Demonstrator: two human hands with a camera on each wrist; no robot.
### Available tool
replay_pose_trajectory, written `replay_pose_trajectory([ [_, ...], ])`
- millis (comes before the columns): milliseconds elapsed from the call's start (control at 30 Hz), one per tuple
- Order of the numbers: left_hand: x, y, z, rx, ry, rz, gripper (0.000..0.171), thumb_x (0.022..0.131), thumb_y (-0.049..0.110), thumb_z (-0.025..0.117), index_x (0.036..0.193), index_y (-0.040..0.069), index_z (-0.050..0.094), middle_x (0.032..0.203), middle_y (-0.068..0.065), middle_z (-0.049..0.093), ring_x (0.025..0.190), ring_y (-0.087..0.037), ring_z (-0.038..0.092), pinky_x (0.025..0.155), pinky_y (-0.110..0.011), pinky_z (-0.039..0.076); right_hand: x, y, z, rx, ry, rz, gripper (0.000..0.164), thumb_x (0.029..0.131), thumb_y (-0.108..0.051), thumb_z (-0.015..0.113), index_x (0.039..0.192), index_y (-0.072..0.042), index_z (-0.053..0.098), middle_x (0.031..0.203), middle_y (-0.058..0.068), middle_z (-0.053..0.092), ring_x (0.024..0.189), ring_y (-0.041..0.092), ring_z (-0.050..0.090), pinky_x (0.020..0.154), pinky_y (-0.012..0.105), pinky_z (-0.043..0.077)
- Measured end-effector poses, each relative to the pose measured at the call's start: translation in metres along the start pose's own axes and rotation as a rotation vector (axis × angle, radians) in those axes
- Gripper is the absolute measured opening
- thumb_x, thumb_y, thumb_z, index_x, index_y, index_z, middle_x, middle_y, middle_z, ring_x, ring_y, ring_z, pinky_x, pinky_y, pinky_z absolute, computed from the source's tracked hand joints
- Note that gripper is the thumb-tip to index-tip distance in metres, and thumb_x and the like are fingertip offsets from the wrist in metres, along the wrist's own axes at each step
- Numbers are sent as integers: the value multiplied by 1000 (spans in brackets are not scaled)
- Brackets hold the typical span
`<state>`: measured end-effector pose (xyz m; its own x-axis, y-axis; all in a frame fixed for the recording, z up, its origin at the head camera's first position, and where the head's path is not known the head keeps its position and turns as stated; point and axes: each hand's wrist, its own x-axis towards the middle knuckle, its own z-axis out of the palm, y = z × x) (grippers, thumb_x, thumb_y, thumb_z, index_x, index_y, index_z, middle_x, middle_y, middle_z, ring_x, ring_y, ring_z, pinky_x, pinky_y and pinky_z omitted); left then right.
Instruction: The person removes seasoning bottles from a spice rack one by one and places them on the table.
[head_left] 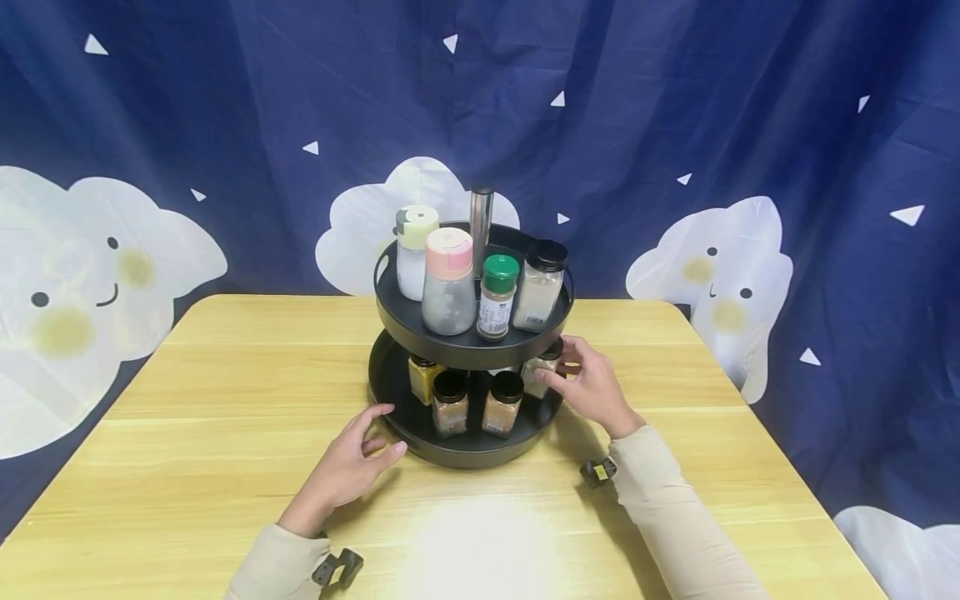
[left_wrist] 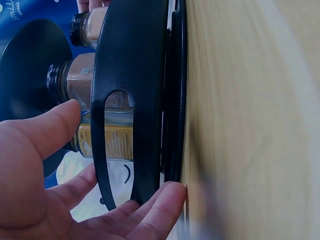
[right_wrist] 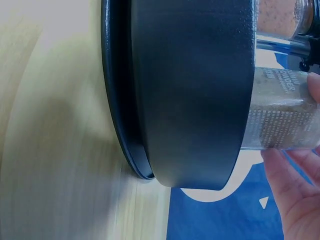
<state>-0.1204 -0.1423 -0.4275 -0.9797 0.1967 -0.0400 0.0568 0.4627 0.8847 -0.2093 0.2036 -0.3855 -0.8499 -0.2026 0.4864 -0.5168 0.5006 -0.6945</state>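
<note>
A black two-tier rotating spice rack (head_left: pixel 465 454) stands on the table. At the right of its lower tier, my right hand (head_left: pixel 594 385) holds a square jar (head_left: pixel 538 377) of pale powder with a black lid, thumb on one side and fingers on the other. In the right wrist view the jar (right_wrist: pixel 282 112) stands just inside the tray wall (right_wrist: pixel 195 95). My left hand (head_left: pixel 351 462) is at the lower tier's left, fingers loosely spread, fingertips at the tray wall (left_wrist: pixel 145 65). Near it stand a yellow spice jar (head_left: pixel 424 379) and two brownish jars, one (head_left: pixel 450 406) nearer the left.
The upper tier carries a pink-capped shaker (head_left: pixel 448 287), a yellow-capped shaker (head_left: pixel 414 254), a green-capped bottle (head_left: pixel 497 298) and a black-lidded jar (head_left: pixel 538 287). A metal post (head_left: pixel 481 225) rises at its middle. Behind the wooden table (head_left: pixel 247 400) hangs a blue curtain (head_left: pixel 360 75).
</note>
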Motion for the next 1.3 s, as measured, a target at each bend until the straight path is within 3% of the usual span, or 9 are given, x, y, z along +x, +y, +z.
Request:
replay_pose_trajectory([
  [200, 0, 0, 0, 4, 3, -3, 62, 89, 37, 65, 141, 21, 36, 153, -25, 22, 119, -42, 51, 100, -59, 41, -1, -35, -8, 11, 3, -9, 42, 73, 6, 76, 108, 14, 53, 89, 32, 66, 76, 39, 63, 73, 55, 57],
  [1300, 0, 1, -1, 9, 2, -16, 62, 89, 37, 65, 141, 22, 36, 153, -25, 22, 119, -41, 51, 100, -59, 42, 2, -33, -23, -15, 82, -16, 42, 72, 6, 77, 107, 13, 55, 93, 32, 66, 83, 42, 65, 73, 55, 57],
])
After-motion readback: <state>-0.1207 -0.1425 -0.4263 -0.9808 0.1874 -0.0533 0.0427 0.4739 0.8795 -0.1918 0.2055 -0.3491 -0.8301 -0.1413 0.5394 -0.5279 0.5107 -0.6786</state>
